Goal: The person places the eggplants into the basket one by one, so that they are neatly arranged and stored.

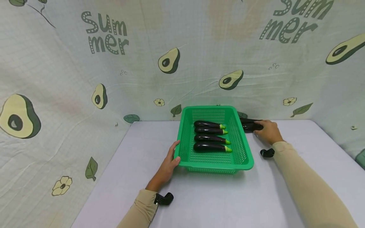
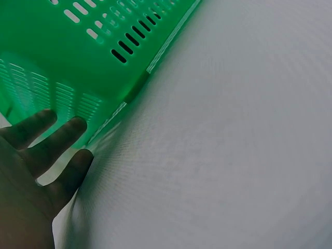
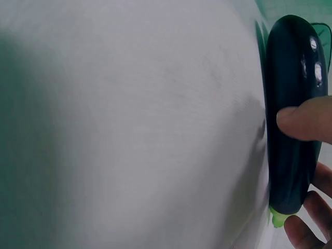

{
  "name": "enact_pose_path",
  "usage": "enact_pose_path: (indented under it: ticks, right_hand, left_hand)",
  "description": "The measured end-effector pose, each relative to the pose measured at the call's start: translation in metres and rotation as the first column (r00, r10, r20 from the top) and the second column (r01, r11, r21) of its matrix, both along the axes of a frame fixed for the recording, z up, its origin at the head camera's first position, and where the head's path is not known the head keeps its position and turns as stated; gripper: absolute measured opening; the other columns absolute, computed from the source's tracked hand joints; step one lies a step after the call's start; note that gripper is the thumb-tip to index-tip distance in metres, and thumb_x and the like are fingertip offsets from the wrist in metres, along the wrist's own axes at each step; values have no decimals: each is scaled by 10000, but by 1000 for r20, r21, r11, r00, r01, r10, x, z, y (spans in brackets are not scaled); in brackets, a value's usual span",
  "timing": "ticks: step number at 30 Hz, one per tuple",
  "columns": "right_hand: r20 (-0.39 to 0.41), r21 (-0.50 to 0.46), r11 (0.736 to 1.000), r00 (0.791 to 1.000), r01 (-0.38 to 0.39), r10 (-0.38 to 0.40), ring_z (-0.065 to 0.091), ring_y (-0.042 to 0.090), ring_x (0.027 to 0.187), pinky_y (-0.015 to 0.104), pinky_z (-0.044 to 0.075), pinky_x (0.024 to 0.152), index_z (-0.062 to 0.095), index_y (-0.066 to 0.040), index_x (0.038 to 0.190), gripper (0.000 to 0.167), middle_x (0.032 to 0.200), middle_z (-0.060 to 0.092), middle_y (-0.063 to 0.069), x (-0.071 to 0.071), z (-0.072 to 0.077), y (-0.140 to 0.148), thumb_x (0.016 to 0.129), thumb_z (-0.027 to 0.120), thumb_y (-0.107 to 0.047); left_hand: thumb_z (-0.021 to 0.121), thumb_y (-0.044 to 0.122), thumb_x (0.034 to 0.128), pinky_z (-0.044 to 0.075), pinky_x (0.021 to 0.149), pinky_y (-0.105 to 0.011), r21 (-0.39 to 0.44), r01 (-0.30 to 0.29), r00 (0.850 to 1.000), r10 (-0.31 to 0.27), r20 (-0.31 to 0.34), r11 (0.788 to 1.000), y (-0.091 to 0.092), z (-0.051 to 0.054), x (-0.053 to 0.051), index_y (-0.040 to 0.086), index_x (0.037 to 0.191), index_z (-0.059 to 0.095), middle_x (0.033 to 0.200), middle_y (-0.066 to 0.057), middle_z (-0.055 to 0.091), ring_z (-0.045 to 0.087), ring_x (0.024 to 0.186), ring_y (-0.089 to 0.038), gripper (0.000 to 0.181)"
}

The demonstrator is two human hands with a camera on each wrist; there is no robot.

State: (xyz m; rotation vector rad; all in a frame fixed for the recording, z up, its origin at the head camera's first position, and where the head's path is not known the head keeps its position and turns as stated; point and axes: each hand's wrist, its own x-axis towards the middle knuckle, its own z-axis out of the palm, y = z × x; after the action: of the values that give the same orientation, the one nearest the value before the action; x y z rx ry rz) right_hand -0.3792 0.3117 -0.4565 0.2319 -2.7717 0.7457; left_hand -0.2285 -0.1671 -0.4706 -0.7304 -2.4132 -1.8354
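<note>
Several dark purple eggplants (image 1: 209,147) with green stem ends lie in a row inside a green perforated basket (image 1: 214,166). My left hand (image 1: 166,168) rests at the basket's left side near the front corner; in the left wrist view the hand (image 2: 36,166) has spread, extended fingers against the green wall (image 2: 78,78). Right of the basket, my right hand (image 1: 269,132) holds an eggplant (image 1: 248,127). In the right wrist view the thumb of that hand (image 3: 308,122) lies across the eggplant (image 3: 293,67), with fingers on its other side, near the green stem.
Another dark eggplant (image 1: 247,120) lies just behind the held one, partly hidden. The table (image 1: 211,199) has a white cover. Behind it hangs a pale cloth (image 1: 196,63) printed with avocados, leaves and lettering.
</note>
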Motion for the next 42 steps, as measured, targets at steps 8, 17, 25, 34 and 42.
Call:
enact_pose_path:
  ticks: [8, 17, 25, 34, 42]
  right_hand:
    - [-28, 49, 998, 998, 50, -48, 410, 624, 1121, 712, 331, 935, 614, 39, 1312, 503, 1279, 467, 407, 5, 0, -5, 833, 705, -86]
    - [-35, 70, 997, 999, 36, -34, 422, 613, 1102, 710, 338, 917, 631, 42, 1266, 477, 1225, 488, 409, 8, 1, -5, 829, 758, -102]
    - [-16, 71, 997, 1000, 25, -24, 389, 619, 1143, 718, 308, 951, 621, 33, 1263, 473, 1250, 471, 416, 13, 4, -3, 848, 763, -142]
    - [24, 34, 999, 1000, 10, -11, 353, 614, 1199, 715, 282, 979, 616, 32, 1278, 483, 1283, 455, 415, 16, 15, -3, 872, 763, -185]
    - [-1, 17, 1000, 1000, 0, 0, 375, 610, 1199, 709, 292, 986, 627, 50, 1247, 479, 1273, 479, 413, 22, 17, -4, 865, 777, -195]
  left_hand:
    - [468, 436, 1006, 191, 1099, -615, 3, 3, 1000, -3, -1, 1000, 0, 1, 0, 230, 1611, 144, 1632, -173, 123, 199, 1432, -335, 717]
    - [462, 466, 1003, 195, 1103, -603, 0, -3, 1000, 3, -6, 1000, 0, 0, 1, 236, 1609, 151, 1626, -173, 146, 220, 1423, -327, 719]
    - [459, 410, 1013, 195, 1106, -592, 4, 1, 1000, -1, -5, 1000, 1, -1, 0, 238, 1609, 154, 1626, -165, 146, 223, 1419, -316, 691]
    - [459, 377, 1010, 207, 1095, -590, -2, -16, 1000, 16, -1, 1000, 0, 1, 1, 239, 1607, 159, 1614, -181, 164, 250, 1395, -332, 682]
    - [458, 396, 1000, 206, 1088, -599, -13, -33, 999, 33, 6, 999, 1, 1, 2, 262, 1607, 164, 1614, -170, 170, 257, 1392, -333, 687]
